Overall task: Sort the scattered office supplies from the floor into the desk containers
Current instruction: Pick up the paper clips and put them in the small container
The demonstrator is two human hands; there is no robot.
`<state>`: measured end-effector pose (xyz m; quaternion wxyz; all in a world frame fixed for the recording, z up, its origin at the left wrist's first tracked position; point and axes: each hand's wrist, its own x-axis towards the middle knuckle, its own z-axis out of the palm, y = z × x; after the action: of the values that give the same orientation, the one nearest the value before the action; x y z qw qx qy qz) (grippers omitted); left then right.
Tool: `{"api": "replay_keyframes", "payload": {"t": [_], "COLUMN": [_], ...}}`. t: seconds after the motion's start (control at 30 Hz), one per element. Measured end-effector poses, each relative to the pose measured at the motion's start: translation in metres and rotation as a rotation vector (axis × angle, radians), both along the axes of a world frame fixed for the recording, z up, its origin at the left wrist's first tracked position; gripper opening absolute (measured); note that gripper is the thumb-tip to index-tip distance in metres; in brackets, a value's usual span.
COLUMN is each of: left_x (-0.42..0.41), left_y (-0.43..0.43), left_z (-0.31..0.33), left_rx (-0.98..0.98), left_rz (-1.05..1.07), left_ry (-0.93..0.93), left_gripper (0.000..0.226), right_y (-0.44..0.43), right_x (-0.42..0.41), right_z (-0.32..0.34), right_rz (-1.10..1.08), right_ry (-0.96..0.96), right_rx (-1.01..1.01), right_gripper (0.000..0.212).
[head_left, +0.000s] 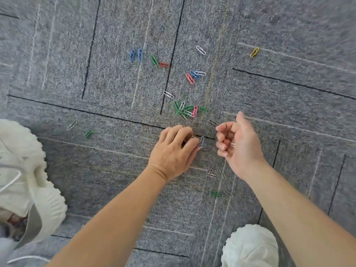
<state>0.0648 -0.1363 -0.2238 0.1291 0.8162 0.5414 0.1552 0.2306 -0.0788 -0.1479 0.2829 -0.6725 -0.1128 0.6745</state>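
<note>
Left hand (pixel 173 151) gripped a blue clip (pixel 201 141) pointing away, right hand (pixel 238 146) curled round a silver clip (pixel 232 143), two blue clips (pixel 140 54) lay parallel, pointing away, one yellow clip (pixel 254 52) slanted.

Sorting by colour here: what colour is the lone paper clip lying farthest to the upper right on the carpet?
The paper clip is yellow; head view.

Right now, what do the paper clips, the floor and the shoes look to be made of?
Coloured paper clips: bent wire, apparently plastic-coated, in glossy pink, blue, green. Pale paper clips: silvery wire, likely uncoated metal. Floor: grey carpet tiles, flecked short pile with dark seams. Shoes: off-white upper, fabric or leather; too blurred to tell.
</note>
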Motion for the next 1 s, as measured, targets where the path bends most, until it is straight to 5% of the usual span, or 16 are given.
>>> {"api": "replay_keyframes", "payload": {"t": [0.27,0.37,0.5,0.63,0.77,0.87,1.0], "left_x": [0.003,0.008,0.014,0.015,0.015,0.011,0.003], "left_y": [0.043,0.063,0.078,0.087,0.089,0.087,0.088], "left_z": [0.007,0.018,0.033,0.053,0.067,0.071,0.072], "left_rx": [0.078,-0.033,-0.263,-0.623,-0.868,-0.953,-1.013], "left_rz": [-0.150,-0.104,0.194,0.682,1.240,1.359,1.431], "left_ry": [0.013,-0.057,-0.209,-0.687,-1.169,-1.365,-1.383], "left_gripper": [0.032,0.034,0.041,0.042,0.023,0.019,0.019], "right_y": [-0.004,-0.003,-0.002,0.003,0.004,0.000,-0.002], "right_x": [0.003,0.005,0.006,0.007,0.010,0.011,0.007], "right_z": [0.005,0.007,0.009,0.016,0.015,0.011,0.008], "right_rz": [-0.097,-0.025,-0.062,-0.089,0.136,0.290,0.398], "right_ry": [-0.106,-0.206,-0.156,-0.063,-0.137,-0.290,-0.330], "right_rx": [-0.083,-0.069,-0.074,-0.036,-0.082,-0.089,-0.023], "right_gripper": [0.053,0.054,0.049,0.023,0.027,0.029,0.023]}}
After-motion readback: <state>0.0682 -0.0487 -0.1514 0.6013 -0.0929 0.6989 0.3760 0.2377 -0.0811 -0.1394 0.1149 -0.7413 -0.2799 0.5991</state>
